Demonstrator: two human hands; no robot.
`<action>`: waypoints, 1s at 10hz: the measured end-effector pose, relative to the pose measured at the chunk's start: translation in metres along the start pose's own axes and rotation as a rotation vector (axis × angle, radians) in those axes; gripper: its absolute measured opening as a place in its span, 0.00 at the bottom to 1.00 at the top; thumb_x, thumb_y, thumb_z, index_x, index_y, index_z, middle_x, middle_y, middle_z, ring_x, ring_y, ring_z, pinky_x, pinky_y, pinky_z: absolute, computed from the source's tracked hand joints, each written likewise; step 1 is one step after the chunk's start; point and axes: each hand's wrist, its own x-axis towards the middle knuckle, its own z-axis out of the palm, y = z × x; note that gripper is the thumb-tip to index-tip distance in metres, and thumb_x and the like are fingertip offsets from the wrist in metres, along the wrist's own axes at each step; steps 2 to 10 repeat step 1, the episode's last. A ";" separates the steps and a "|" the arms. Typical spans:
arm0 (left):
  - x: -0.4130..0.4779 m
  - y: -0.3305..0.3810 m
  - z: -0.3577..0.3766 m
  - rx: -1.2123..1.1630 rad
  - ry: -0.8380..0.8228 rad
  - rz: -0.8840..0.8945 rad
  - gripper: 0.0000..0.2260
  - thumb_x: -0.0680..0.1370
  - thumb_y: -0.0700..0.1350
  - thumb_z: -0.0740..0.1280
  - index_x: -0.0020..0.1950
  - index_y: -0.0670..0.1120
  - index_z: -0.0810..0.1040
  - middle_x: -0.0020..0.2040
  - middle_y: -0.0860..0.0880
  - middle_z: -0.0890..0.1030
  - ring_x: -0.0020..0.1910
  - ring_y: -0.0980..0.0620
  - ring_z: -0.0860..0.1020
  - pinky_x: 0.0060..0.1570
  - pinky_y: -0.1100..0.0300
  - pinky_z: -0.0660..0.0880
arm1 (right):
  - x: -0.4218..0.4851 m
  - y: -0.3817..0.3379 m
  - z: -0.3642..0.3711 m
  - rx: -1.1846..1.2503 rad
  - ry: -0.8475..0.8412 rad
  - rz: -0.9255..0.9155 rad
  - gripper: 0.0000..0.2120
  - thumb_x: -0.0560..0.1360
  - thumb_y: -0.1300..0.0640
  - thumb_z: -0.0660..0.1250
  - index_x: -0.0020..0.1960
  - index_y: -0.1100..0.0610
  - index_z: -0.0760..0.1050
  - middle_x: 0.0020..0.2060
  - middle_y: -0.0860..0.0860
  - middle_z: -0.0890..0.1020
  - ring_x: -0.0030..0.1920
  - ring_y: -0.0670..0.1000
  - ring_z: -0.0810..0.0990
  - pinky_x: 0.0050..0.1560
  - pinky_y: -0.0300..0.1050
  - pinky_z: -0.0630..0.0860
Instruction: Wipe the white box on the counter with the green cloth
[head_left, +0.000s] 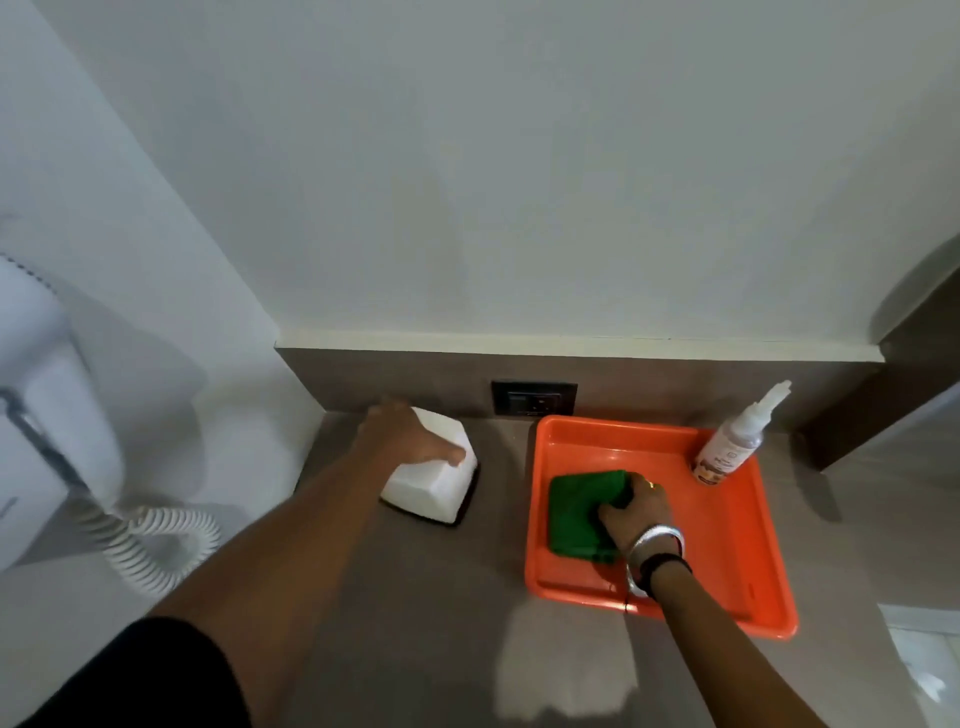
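Observation:
The white box (434, 483) sits on the grey-brown counter (415, 597), left of centre, on a dark base. My left hand (410, 434) lies over its top far edge, thumb pressed on the upper face, holding it. The green cloth (579, 512) lies folded inside the orange tray (737, 561). My right hand (636, 506) rests on the cloth's right side with fingers curled around its edge, gripping it. The cloth still touches the tray floor.
A white spray bottle (732, 447) leans in the tray's far right corner. A dark wall socket (534, 398) sits in the backsplash behind. A wall-mounted white hair dryer (47, 415) with a coiled cord (156, 540) hangs at left. A dark panel edge stands at far right.

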 end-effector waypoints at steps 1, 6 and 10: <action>-0.011 0.004 -0.010 0.231 -0.126 0.308 0.64 0.53 0.66 0.77 0.78 0.46 0.46 0.74 0.43 0.61 0.68 0.42 0.67 0.57 0.53 0.70 | -0.016 0.002 -0.017 -0.102 0.107 -0.042 0.34 0.71 0.57 0.73 0.73 0.62 0.65 0.68 0.63 0.70 0.67 0.64 0.70 0.68 0.57 0.69; -0.011 0.004 -0.010 0.231 -0.126 0.308 0.64 0.53 0.66 0.77 0.78 0.46 0.46 0.74 0.43 0.61 0.68 0.42 0.67 0.57 0.53 0.70 | -0.016 0.002 -0.017 -0.102 0.107 -0.042 0.34 0.71 0.57 0.73 0.73 0.62 0.65 0.68 0.63 0.70 0.67 0.64 0.70 0.68 0.57 0.69; -0.011 0.004 -0.010 0.231 -0.126 0.308 0.64 0.53 0.66 0.77 0.78 0.46 0.46 0.74 0.43 0.61 0.68 0.42 0.67 0.57 0.53 0.70 | -0.016 0.002 -0.017 -0.102 0.107 -0.042 0.34 0.71 0.57 0.73 0.73 0.62 0.65 0.68 0.63 0.70 0.67 0.64 0.70 0.68 0.57 0.69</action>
